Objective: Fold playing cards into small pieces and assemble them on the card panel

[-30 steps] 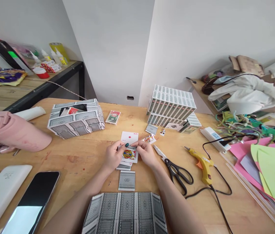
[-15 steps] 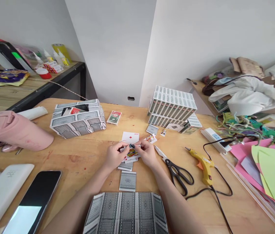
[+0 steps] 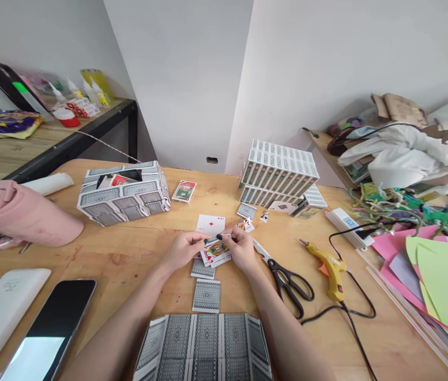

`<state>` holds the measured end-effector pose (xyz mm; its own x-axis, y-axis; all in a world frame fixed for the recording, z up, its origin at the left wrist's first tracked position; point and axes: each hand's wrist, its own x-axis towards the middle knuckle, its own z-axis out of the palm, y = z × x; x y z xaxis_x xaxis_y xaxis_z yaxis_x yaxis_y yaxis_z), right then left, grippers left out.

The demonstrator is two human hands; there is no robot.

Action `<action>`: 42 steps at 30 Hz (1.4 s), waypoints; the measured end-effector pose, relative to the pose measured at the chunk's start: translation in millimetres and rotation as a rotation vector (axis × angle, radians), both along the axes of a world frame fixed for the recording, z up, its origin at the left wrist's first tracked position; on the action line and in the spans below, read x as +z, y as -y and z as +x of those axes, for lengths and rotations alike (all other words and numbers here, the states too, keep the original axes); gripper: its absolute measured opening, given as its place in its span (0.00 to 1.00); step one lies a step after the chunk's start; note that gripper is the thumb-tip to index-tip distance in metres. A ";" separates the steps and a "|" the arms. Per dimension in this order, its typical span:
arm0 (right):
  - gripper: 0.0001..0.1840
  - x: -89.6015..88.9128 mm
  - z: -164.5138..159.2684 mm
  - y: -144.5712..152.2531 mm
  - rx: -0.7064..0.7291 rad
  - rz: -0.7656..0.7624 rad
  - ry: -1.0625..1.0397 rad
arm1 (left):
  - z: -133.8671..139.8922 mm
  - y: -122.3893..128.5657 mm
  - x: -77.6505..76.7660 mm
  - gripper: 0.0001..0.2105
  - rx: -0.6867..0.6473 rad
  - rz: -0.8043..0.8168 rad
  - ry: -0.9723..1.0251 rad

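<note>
Between my fingertips, over the middle of the table, is a playing card (image 3: 215, 250) with a face figure showing. My left hand (image 3: 186, 247) pinches at its upper left, and my right hand (image 3: 240, 247) grips its right side. Behind them lies an ace of diamonds (image 3: 210, 224). Face-down cards (image 3: 206, 295) with grey patterned backs lie toward me, and small cut card pieces (image 3: 245, 225) sit by my right hand. Closest to me stands a structure covered in grey-backed cards (image 3: 204, 344), partly cut off by the frame.
Black-handled scissors (image 3: 287, 280) and a yellow glue gun (image 3: 331, 270) with its cord lie on the right. Stacked card boxes (image 3: 279, 169) stand at the back. A card-covered box (image 3: 124, 193), a pink tumbler (image 3: 29, 214) and a phone (image 3: 51, 328) are on the left.
The card between my fingers has turned so more of its face shows, and my left hand has drawn slightly left. The whole view has shifted a little.
</note>
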<state>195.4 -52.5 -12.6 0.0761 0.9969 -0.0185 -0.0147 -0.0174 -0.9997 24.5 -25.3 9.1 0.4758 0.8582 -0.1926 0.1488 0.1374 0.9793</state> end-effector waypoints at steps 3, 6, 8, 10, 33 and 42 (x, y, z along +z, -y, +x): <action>0.15 0.3 -0.1 -0.4 -0.001 0.005 0.015 | -2.3 -1.5 3.8 0.12 -0.019 -0.013 0.011; 0.16 1.0 -0.7 -0.7 0.004 -0.009 0.018 | -5.8 -3.0 5.1 0.12 -0.053 0.011 0.008; 0.17 2.0 -1.5 -0.6 0.005 -0.019 -0.003 | -7.6 -2.9 4.3 0.12 -0.058 0.030 0.003; 0.17 3.5 -2.3 -0.3 0.007 -0.027 -0.032 | -8.1 -1.7 3.0 0.11 -0.030 0.053 0.009; 0.11 6.4 -4.5 3.7 -0.004 0.017 0.054 | 7.6 12.9 -10.1 0.10 0.179 0.443 -0.211; 0.09 13.0 -5.9 3.7 0.117 -0.084 -0.115 | 9.9 12.5 -9.9 0.08 0.277 0.425 -0.199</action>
